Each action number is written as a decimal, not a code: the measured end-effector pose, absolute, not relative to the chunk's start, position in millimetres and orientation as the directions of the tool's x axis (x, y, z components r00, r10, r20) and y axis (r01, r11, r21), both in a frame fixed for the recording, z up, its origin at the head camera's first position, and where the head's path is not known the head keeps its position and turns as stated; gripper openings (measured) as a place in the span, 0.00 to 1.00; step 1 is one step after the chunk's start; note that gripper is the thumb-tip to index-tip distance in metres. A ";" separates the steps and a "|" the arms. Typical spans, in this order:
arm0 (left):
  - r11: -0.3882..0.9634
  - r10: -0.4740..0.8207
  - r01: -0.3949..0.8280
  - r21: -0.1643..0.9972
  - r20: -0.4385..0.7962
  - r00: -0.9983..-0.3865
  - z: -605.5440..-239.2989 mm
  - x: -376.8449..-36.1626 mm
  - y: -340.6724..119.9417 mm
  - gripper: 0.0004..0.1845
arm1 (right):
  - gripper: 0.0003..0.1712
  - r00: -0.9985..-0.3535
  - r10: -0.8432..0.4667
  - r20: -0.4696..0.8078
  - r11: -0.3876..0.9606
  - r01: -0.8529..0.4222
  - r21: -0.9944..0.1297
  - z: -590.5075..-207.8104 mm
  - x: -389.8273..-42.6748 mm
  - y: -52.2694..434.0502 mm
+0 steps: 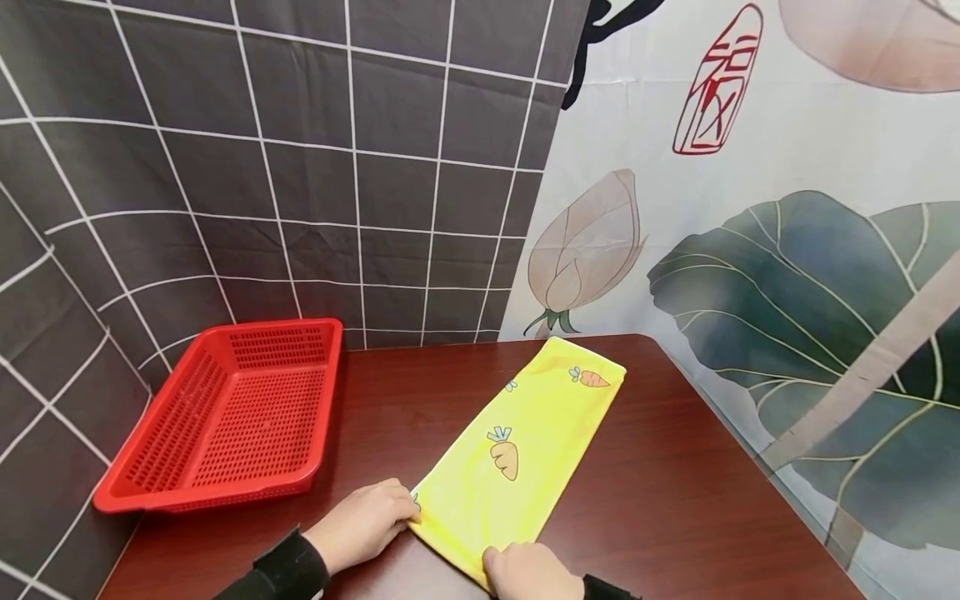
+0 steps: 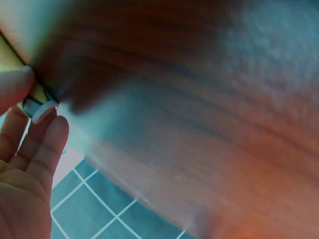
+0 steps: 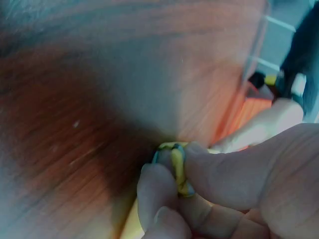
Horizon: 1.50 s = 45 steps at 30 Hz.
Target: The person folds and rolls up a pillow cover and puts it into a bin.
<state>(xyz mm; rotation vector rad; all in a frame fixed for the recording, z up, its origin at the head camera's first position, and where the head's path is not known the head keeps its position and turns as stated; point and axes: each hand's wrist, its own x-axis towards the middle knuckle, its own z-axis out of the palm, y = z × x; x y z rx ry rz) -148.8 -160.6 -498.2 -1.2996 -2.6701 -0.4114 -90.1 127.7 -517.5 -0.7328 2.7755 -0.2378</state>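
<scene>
The yellow cloth (image 1: 517,450) with its carrot print lies folded into a long strip on the dark wooden worktop (image 1: 675,500), running from my hands away toward the far right corner; my left hand (image 1: 363,523) pinches its near left corner between thumb and fingertips, the fingers curled at the hem; my right hand (image 1: 528,571) clamps the near right corner, thumb and fingers (image 3: 159,194) pressed together on the yellow edge, as the right wrist view shows plainly; both corners sit low, at or just above the worktop; a red plastic basket (image 1: 225,417) stands to the left, apart from the cloth; behind it hangs a dark grid-patterned curtain (image 1: 300,167), and to the right a pale curtain (image 1: 750,250) printed with leaves.
</scene>
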 end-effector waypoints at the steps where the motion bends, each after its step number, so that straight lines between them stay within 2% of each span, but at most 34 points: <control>1: 0.600 0.737 0.776 0.196 0.243 -0.631 -499.6 -149.1 -160.7 0.10 | 0.14 -0.833 -0.502 -0.234 0.857 -0.442 -0.265 -521.8 -95.0 131.2; 5: 0.647 0.667 0.694 0.317 0.207 -0.716 -504.8 -150.7 -163.4 0.09 | 0.17 -0.800 -0.552 -0.235 0.819 -0.467 -0.333 -528.7 -107.4 140.3; 8: 0.659 0.619 0.620 0.425 0.161 -0.768 -504.9 -152.8 -165.8 0.05 | 0.16 -0.804 -0.528 -0.272 0.834 -0.432 -0.343 -501.7 -103.4 135.7; 12: 0.673 0.603 0.566 0.476 0.090 -0.793 -501.2 -158.5 -165.4 0.02 | 0.15 -0.798 -0.520 -0.305 0.840 -0.413 -0.350 -468.7 -97.3 131.0; 16: 0.701 0.610 0.561 0.440 0.037 -0.792 -497.2 -164.7 -159.1 0.03 | 0.16 -0.790 -0.520 -0.324 0.839 -0.403 -0.365 -465.9 -97.9 132.1; 23: 0.769 0.582 0.538 0.346 -0.031 -0.812 -484.7 -169.5 -138.1 0.14 | 0.16 -0.770 -0.535 -0.347 0.829 -0.399 -0.392 -466.8 -98.9 133.7; 31: 0.808 0.553 0.528 0.262 -0.026 -0.833 -489.6 -171.8 -121.1 0.15 | 0.15 -0.754 -0.549 -0.361 0.823 -0.414 -0.388 -466.6 -102.3 134.8; 36: 0.850 0.493 0.480 0.217 -0.006 -0.870 -488.5 -165.9 -119.5 0.14 | 0.17 -0.774 -0.528 -0.349 0.843 -0.426 -0.328 -467.3 -104.2 136.1; 40: 0.836 0.529 0.538 0.109 0.103 -0.842 -496.0 -160.8 -123.4 0.16 | 0.20 -0.813 -0.486 -0.321 0.869 -0.409 -0.281 -470.2 -103.1 139.0; 43: 0.757 0.635 0.651 0.058 0.173 -0.753 -500.2 -153.6 -126.9 0.10 | 0.20 -0.836 -0.493 -0.241 0.866 -0.445 -0.228 -472.8 -99.0 141.1; 45: 0.700 0.700 0.713 0.026 0.172 -0.693 -498.6 -147.3 -128.4 0.08 | 0.18 -0.829 -0.539 -0.150 0.840 -0.515 -0.171 -474.6 -94.7 140.5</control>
